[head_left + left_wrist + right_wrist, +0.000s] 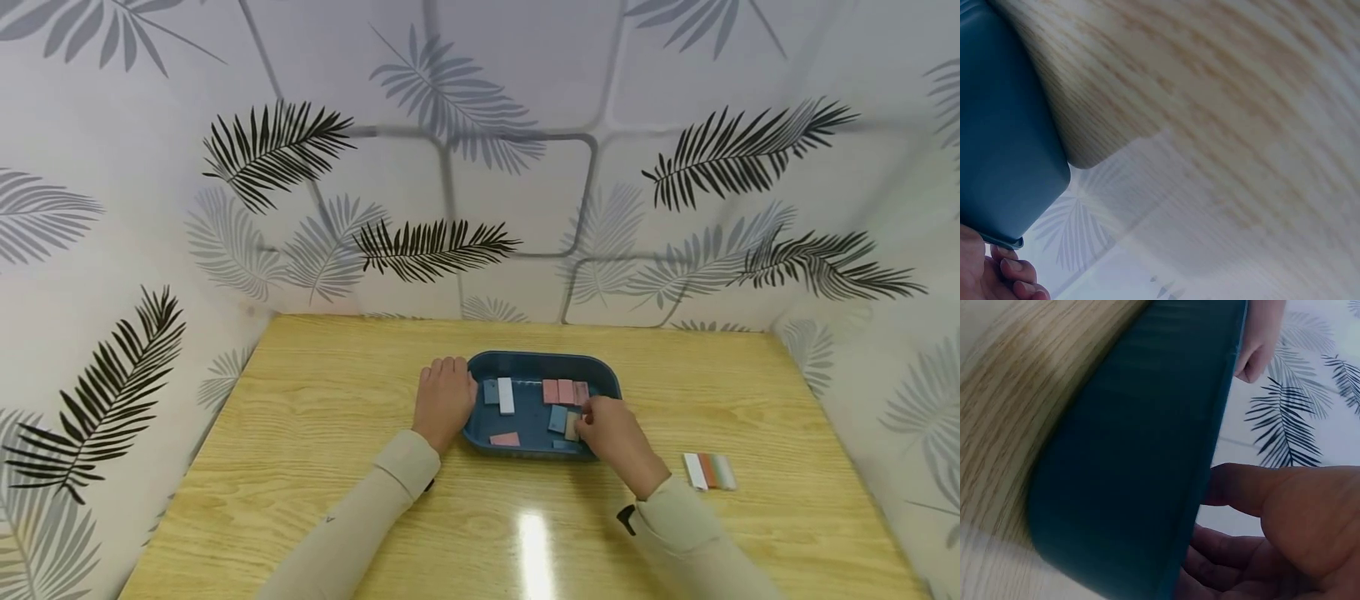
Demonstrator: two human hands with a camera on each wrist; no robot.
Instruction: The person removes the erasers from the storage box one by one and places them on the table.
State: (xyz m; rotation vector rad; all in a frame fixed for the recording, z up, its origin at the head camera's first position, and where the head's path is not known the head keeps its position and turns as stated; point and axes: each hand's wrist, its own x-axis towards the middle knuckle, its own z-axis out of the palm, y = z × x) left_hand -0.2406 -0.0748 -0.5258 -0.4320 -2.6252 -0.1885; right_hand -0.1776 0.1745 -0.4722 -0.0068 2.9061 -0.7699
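Note:
A dark blue plastic tub [540, 358] stands on the table with small flat rectangular pieces inside. My left hand [446, 398] grips its left rim; in the left wrist view its curled fingers [1019, 275] show at the rim. My right hand [617, 437] reaches over the right side into the tub. Its thumb and forefinger are at a tan piece [572, 427], but whether they pinch it is hidden. Beside that lies a blue piece [557, 418]. Several pink pieces [566, 392] sit in a row behind. The tub wall [1129, 444] covers the fingertips in the right wrist view.
At the tub's left end lie a white piece [506, 396] and another blue piece [491, 392], with a pink piece [505, 438] nearer the front. A row of white, orange and greenish pieces [709, 472] lies on the wooden table [337, 375] to the right. A leaf-patterned wall [480, 200] stands behind.

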